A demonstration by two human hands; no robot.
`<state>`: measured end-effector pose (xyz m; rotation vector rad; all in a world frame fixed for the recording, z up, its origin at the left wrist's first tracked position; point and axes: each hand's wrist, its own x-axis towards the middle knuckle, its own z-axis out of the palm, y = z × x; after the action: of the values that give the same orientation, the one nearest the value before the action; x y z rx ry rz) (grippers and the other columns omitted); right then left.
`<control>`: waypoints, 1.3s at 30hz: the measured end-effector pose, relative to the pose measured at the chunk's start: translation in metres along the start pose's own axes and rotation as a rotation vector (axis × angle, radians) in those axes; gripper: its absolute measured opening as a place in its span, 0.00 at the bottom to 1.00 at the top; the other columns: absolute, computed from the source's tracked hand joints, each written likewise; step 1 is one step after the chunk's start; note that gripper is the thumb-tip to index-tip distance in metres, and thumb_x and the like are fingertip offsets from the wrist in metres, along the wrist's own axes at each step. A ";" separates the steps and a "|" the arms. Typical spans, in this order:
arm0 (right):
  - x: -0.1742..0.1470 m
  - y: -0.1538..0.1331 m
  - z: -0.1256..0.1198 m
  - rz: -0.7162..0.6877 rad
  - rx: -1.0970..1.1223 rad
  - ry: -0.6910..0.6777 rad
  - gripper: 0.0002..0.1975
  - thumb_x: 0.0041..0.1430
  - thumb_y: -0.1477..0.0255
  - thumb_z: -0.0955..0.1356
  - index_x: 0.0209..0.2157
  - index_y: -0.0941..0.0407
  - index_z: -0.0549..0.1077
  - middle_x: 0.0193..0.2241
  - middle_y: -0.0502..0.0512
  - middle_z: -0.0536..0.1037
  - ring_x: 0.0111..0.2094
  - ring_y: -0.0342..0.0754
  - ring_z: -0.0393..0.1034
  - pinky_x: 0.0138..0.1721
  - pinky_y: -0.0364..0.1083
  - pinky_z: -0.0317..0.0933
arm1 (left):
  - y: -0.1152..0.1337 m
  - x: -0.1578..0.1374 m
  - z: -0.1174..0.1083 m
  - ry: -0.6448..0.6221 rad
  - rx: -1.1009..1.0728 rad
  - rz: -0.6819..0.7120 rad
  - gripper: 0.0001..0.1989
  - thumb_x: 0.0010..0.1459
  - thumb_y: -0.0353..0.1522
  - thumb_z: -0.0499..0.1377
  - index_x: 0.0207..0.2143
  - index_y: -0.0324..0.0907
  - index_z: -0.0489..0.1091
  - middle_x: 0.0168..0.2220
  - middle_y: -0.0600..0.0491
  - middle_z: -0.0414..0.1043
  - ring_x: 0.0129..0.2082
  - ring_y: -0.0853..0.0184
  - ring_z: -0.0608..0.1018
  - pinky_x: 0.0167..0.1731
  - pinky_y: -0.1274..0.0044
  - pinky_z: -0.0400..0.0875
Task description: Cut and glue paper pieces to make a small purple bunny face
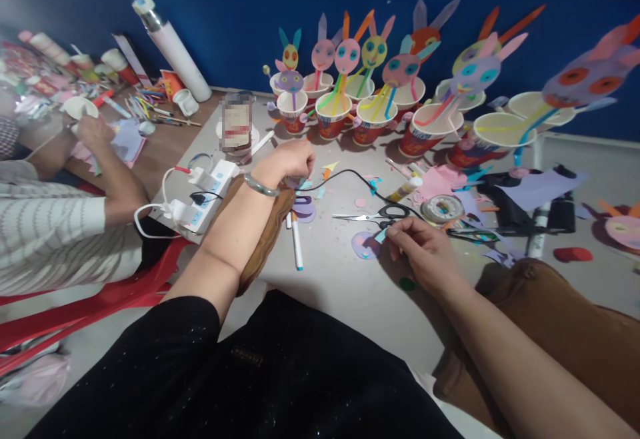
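R hand (425,256) pinches a tiny pale-blue paper scrap (381,235) btwn thumb & fingertips, prob. b/c it's too small for a fuller grip; flat lilac oval paper cutout (364,246) lies just left of them. L hand (295,160) curls, can't tell on what. Black-handled steel scissors (363,216) lie just beyond R hand, likely for easy reach. Past both, red-and-white paper cups (333,126) hold multicolored paper rabbit heads (347,56) on strips.

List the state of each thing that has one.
Right hand: pinching light-blue paper scrap
Left hand: curled, grip hidden
Scissors: lying on table, blade gap unclear
Power strip: plugs inserted, power unclear
Flask: lid on
Row of paper cups: upright, paper faces above
Purple disc: flat
White marker: lying, cap unclear
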<state>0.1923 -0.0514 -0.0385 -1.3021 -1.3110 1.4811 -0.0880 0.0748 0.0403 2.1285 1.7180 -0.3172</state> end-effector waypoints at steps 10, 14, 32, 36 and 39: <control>-0.001 -0.002 0.000 0.017 -0.011 -0.009 0.17 0.56 0.55 0.74 0.28 0.53 0.71 0.15 0.47 0.70 0.17 0.41 0.59 0.18 0.42 0.52 | -0.004 0.003 0.007 0.040 0.124 -0.021 0.13 0.49 0.23 0.62 0.36 0.41 0.82 0.36 0.50 0.81 0.35 0.68 0.77 0.33 0.79 0.64; -0.001 -0.001 0.001 0.011 -0.006 -0.005 0.16 0.56 0.56 0.74 0.27 0.53 0.71 0.15 0.47 0.70 0.17 0.41 0.60 0.18 0.42 0.52 | -0.002 0.002 0.006 0.014 0.092 0.013 0.14 0.46 0.21 0.62 0.35 0.41 0.82 0.35 0.51 0.81 0.34 0.68 0.76 0.34 0.79 0.64; 0.000 0.000 0.001 0.004 0.007 -0.012 0.16 0.56 0.57 0.74 0.27 0.53 0.71 0.15 0.47 0.69 0.17 0.41 0.59 0.18 0.41 0.53 | 0.009 0.001 0.010 -0.040 0.149 0.044 0.14 0.46 0.24 0.62 0.36 0.41 0.81 0.33 0.49 0.80 0.32 0.66 0.76 0.32 0.76 0.63; 0.000 0.000 0.002 0.012 0.020 -0.015 0.17 0.56 0.57 0.75 0.27 0.53 0.71 0.15 0.47 0.69 0.17 0.40 0.59 0.18 0.41 0.52 | 0.005 0.001 0.006 -0.044 0.071 0.069 0.11 0.45 0.24 0.61 0.32 0.40 0.79 0.30 0.52 0.77 0.28 0.69 0.73 0.31 0.77 0.61; 0.000 0.000 0.002 0.013 0.027 -0.015 0.17 0.55 0.56 0.75 0.27 0.53 0.71 0.15 0.47 0.70 0.17 0.40 0.59 0.18 0.41 0.52 | 0.001 0.000 0.004 -0.036 0.003 0.093 0.08 0.44 0.24 0.61 0.29 0.40 0.77 0.27 0.54 0.75 0.26 0.70 0.70 0.28 0.77 0.59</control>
<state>0.1904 -0.0520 -0.0382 -1.2871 -1.2892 1.5154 -0.0863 0.0733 0.0369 2.1833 1.5943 -0.3302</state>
